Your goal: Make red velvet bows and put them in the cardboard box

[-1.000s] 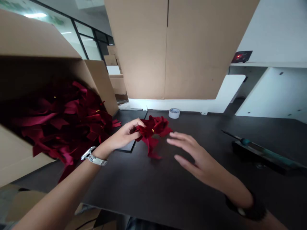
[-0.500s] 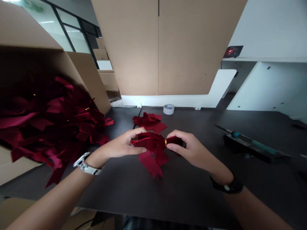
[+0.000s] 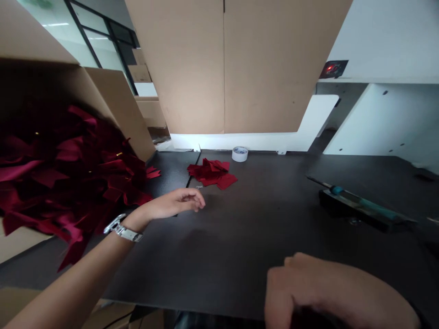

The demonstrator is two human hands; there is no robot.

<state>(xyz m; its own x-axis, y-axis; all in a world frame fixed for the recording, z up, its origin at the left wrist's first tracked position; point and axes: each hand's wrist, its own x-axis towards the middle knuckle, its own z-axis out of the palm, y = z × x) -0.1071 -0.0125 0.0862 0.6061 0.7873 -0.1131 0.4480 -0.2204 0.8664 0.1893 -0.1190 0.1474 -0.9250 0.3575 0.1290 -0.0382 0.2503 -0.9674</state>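
Observation:
My left hand (image 3: 181, 201) hovers over the dark table, its fingers loosely curled and nothing between them. Just beyond it lies a small pile of red ribbon pieces (image 3: 212, 172) with notched ends. Down at the front edge of the picture is my right hand (image 3: 295, 283), bent at the wrist with its fingers turned down and closed. Below that wrist shows a dark red patch of the ribbon bow (image 3: 313, 319); most of it is hidden by the hand and the frame edge.
On the left, a cardboard box (image 3: 113, 98) lies open, heaped with dark red ribbon bows (image 3: 78, 173). A roll of tape (image 3: 239, 154) stands at the back of the table (image 3: 233, 256). To the right, a soldering iron (image 3: 360, 203) rests on a black holder. Behind is a large cardboard panel (image 3: 260, 68).
Both hands held the gold-banded red bow over the table. My left hand has let go and stays nearly in place; my right hand has moved down toward me with the bow.

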